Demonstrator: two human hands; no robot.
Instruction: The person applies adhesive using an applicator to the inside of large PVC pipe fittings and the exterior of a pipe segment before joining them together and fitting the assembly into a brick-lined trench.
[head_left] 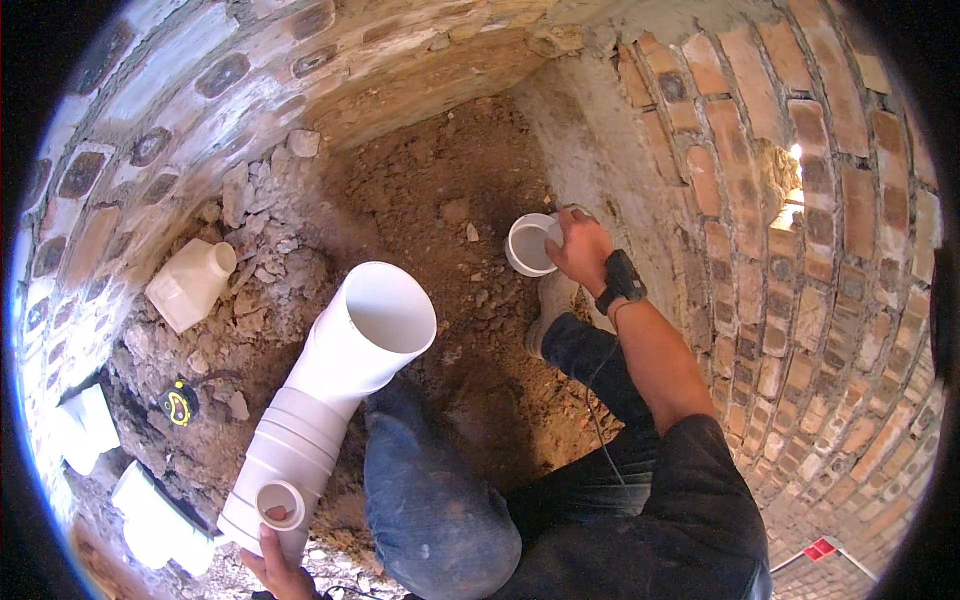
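Note:
A long white plastic pipe (290, 425) lies slantwise at my left, its bent upper end (372, 345) gaping toward the far side. Low on its side is a small round branch opening (280, 505) with something reddish inside it. My left hand (277, 575) grips the pipe's lower end, thumb at the branch opening's rim; part of the hand is hidden. Ahead and to the right, my right hand (582, 245) closes on the rim of a white round cup-like piece (518, 246), whose inside looks grey. I cannot tell if that piece is a container or a fitting.
Brick walls (735, 170) rise on both sides of a dirt trench (430, 185). Rubble (265, 225) is heaped at the left, with a white plastic jug (190, 285), a yellow-and-black tape measure (179, 403) and other white pieces (160, 515). My knee (440, 500) stands beside the pipe.

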